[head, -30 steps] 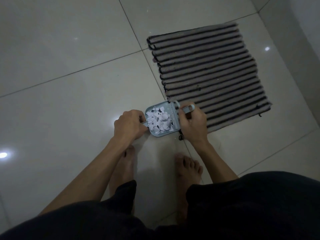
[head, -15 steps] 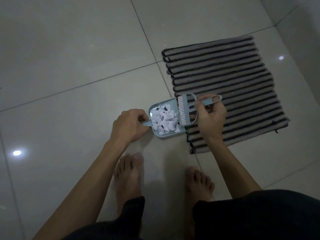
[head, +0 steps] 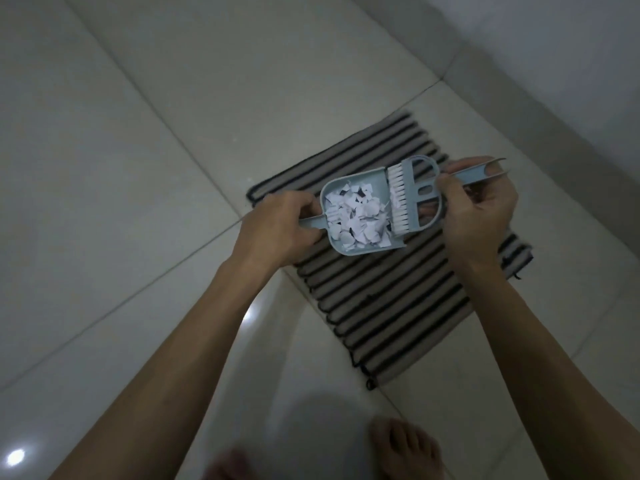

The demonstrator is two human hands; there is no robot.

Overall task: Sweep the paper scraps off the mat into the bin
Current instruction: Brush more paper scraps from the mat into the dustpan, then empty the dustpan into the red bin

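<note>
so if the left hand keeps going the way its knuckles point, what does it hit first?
Likely the dustpan it already grips by the handle: the left hand points right, at the pan's paper scraps, then the brush. Depth unclear.

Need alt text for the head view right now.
Left hand holds a pale blue plastic dustpan full of white paper scraps above a grey-and-black striped mat; right hand holds a matching white-bristled brush at its open edge.

I see a smooth, matt blue plastic dustpan [head: 360, 249] full of white paper scraps [head: 353, 216], and a matching plastic brush [head: 420, 194] with white bristles. The mat [head: 391, 306] looks like coarse ribbed cloth. The floor [head: 114, 174] tiles are glossy.
</note>
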